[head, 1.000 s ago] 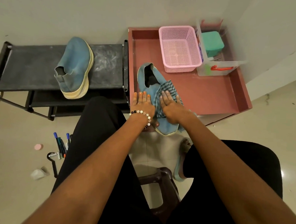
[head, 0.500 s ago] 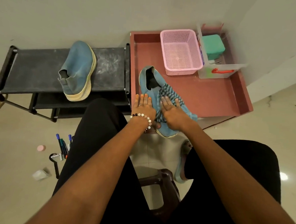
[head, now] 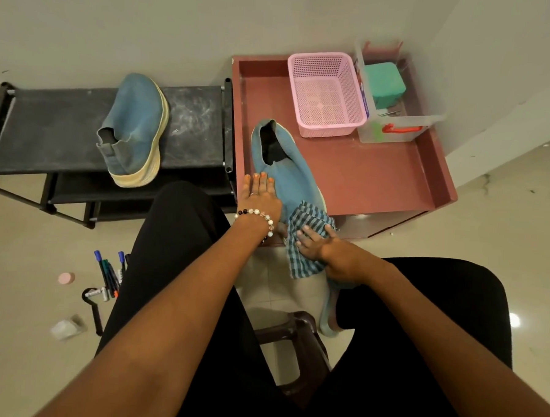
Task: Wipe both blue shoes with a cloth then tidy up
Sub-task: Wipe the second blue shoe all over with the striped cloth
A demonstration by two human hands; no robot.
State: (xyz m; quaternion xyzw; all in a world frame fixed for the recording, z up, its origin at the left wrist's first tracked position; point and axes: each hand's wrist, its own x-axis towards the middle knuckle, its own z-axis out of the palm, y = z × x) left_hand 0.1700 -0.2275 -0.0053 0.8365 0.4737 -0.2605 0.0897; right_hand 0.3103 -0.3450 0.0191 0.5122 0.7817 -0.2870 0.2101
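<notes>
Currently pressing flat, fingers straight, left hand (head: 261, 197) on the side of a blue fabric slip-on shoe (head: 289, 174) lying on the reddish-brown rimmed tabletop (head: 364, 178), toe hanging over the near edge. Right hand (head: 321, 246) laid over a blue-and-white checked cloth (head: 307, 229) at the toe, fingers loosely bent on the fabric, cloth draping below the edge. Second blue shoe with a cream sole (head: 134, 130) tilted on its side on the black metal shoe rack (head: 48, 126), well apart. Pink plastic mesh basket (head: 326, 93) at the tabletop's far side, just beside a clear plastic box (head: 396, 125)
</notes>
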